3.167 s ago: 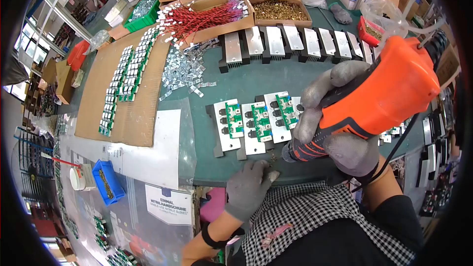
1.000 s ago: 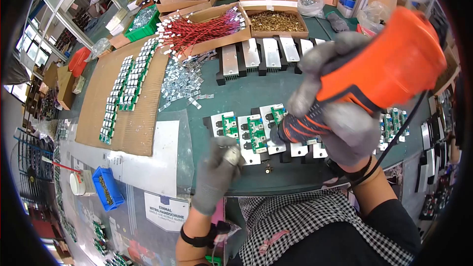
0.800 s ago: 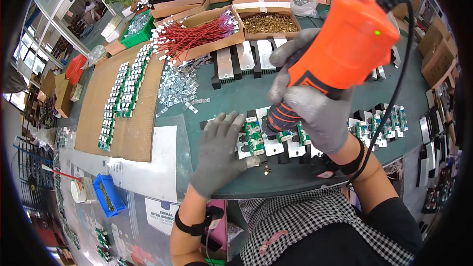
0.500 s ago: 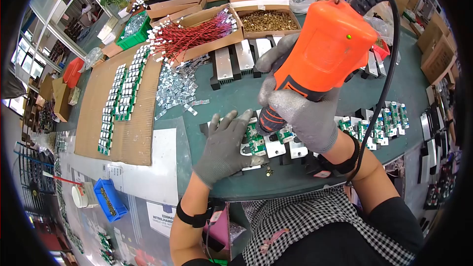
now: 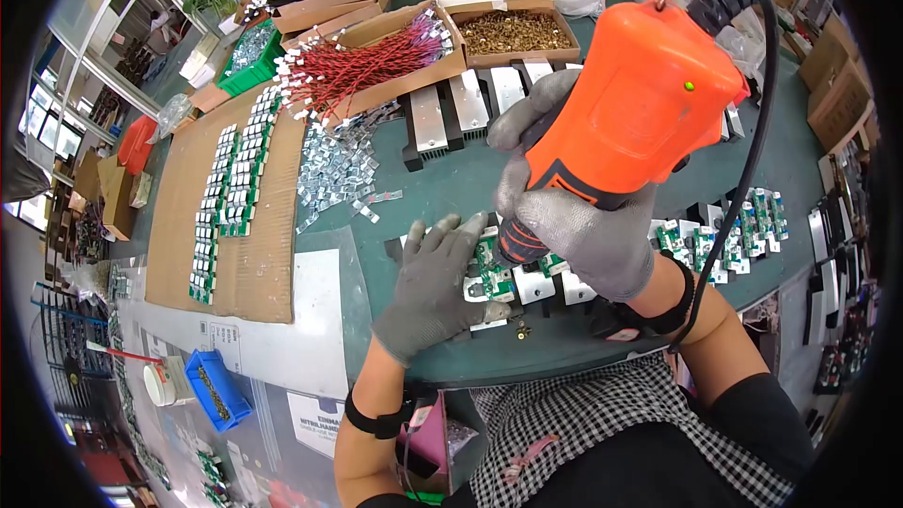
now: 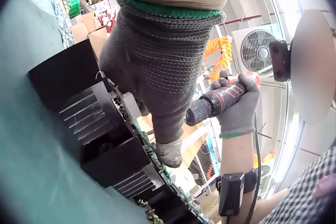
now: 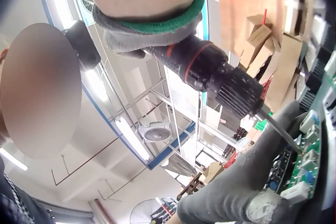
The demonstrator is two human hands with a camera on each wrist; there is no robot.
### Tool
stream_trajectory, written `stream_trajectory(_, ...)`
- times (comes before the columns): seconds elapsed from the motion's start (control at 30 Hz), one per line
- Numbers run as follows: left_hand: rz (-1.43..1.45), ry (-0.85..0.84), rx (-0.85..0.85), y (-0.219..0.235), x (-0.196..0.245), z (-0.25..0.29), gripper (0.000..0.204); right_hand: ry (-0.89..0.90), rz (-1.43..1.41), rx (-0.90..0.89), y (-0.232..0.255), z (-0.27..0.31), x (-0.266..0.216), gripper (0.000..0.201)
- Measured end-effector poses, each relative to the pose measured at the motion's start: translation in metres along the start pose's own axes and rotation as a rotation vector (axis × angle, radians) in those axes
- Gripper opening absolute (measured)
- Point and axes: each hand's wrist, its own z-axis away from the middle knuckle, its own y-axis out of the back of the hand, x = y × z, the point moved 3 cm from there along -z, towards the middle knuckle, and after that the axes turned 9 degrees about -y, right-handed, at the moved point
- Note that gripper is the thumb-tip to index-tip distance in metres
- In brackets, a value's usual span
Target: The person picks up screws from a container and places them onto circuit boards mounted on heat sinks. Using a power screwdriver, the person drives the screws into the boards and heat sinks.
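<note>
The gloved right hand (image 5: 593,226) grips an orange and black power screwdriver (image 5: 630,103) pointing down at a green circuit board (image 5: 491,268). In the right wrist view the driver's bit (image 7: 281,132) reaches down onto the board (image 7: 307,163). The gloved left hand (image 5: 435,287) lies at the board's left side with fingers spread and extended, its thumb along the near edge. In the left wrist view that hand (image 6: 157,77) rests over the black finned heatsink (image 6: 86,116), thumb tip against the board's edge. Small brass pieces (image 5: 523,329) lie just in front.
More boards on heatsinks (image 5: 701,245) run to the right. Bare heatsinks (image 5: 428,122) stand in a row behind. Loose metal clips (image 5: 339,169), a box of red wires (image 5: 450,64), a box of brass parts (image 5: 571,49) and cardboard (image 5: 282,273) with boards surround the work. A black cable (image 5: 752,160) hangs right.
The left hand has opened from curled fingers and moved onto the leftmost heatsinks. The screwdriver in the right hand has come left and more upright, down to a board beside the left hand.
</note>
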Motion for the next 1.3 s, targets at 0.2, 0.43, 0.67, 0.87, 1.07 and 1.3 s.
stream_trajectory(0.2, 0.198, 0.054, -0.015, -0.008, -0.006, 0.002, 0.094, -0.118, 0.205, 0.079, -0.017, -0.005, -0.007, 0.045)
stream_trajectory(0.43, 0.139, 0.047, -0.018, -0.015, -0.009, 0.003, 0.093, 0.056, 0.169, 0.072, -0.015, -0.009, 0.008, 0.043)
stream_trajectory(0.67, 0.180, -0.009, 0.031, -0.012, -0.009, 0.005, 0.090, -0.187, -0.076, -0.005, -0.023, -0.006, -0.009, 0.046)
stream_trajectory(0.87, 0.747, 0.331, 0.006, -0.012, -0.002, 0.021, 0.053, 0.067, 0.004, 0.074, -0.031, -0.008, -0.023, 0.034)
stream_trajectory(1.07, 0.612, 0.343, 0.030, -0.024, -0.017, 0.028, 0.056, 0.051, 0.062, -0.051, -0.026, -0.016, -0.012, 0.043)
stream_trajectory(1.3, 0.487, 0.381, -0.140, 0.003, 0.010, 0.009, 0.039, 0.097, -0.028, -0.006, -0.024, -0.017, -0.015, 0.039)
